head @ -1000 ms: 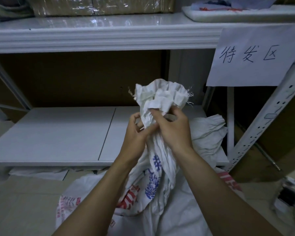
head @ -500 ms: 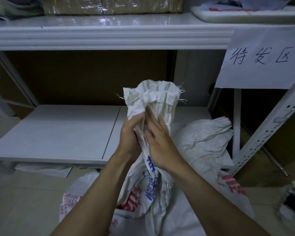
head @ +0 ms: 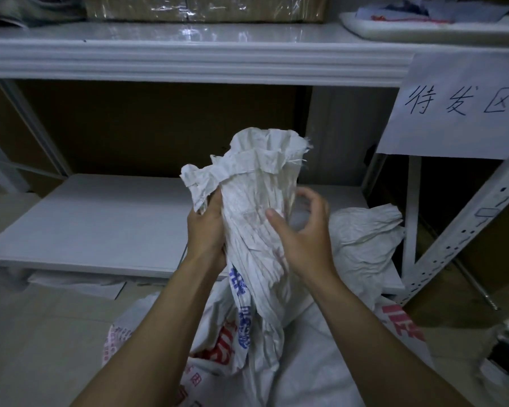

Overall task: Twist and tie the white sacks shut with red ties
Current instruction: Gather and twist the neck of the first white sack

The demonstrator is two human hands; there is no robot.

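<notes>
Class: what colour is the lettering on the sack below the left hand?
Blue lettering on the sack; head view.

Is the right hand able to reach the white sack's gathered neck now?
Probably yes. The right hand is open right beside the white sack's gathered neck, with nothing between them; the left hand grips only its other side.

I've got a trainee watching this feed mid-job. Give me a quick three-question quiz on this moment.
1. True or false: a red tie is already wound round the gathered neck of the white sack.
2. The left hand holds the sack: A) at its gathered neck B) by its printed lower part C) not at all.
3. Fill in: hanging from the upper shelf, at the right, is a handwritten paper ____.
Key: 1 false; 2 A; 3 sign.
</notes>
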